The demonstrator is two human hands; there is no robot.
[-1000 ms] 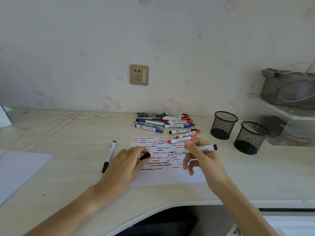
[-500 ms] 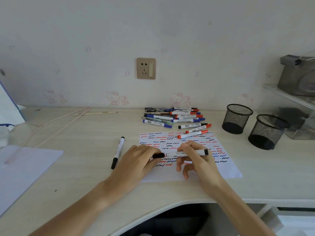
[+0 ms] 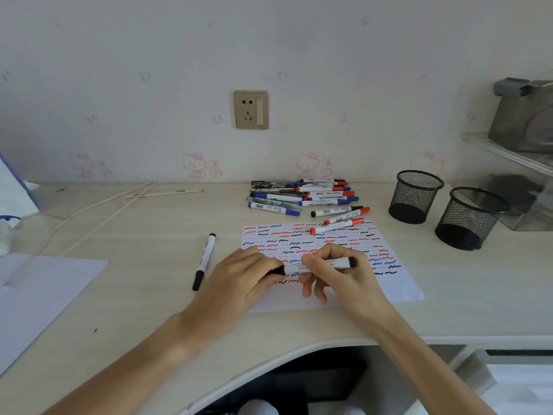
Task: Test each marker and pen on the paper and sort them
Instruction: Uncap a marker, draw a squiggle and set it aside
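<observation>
Horizontally, white-barrelled black marker [image 3: 317, 265] between both hands, black end cap rightward.

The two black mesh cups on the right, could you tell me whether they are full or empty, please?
Empty, as far as shows. The nearer mesh cup and the farther mesh cup both stand upright, only dark bottoms visible inside, no pens sticking out.

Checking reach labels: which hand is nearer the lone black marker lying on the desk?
Left. The left hand sits just right of the lone black marker, gripping the cap end of the held marker. The right hand is farther right, over the paper.
</observation>
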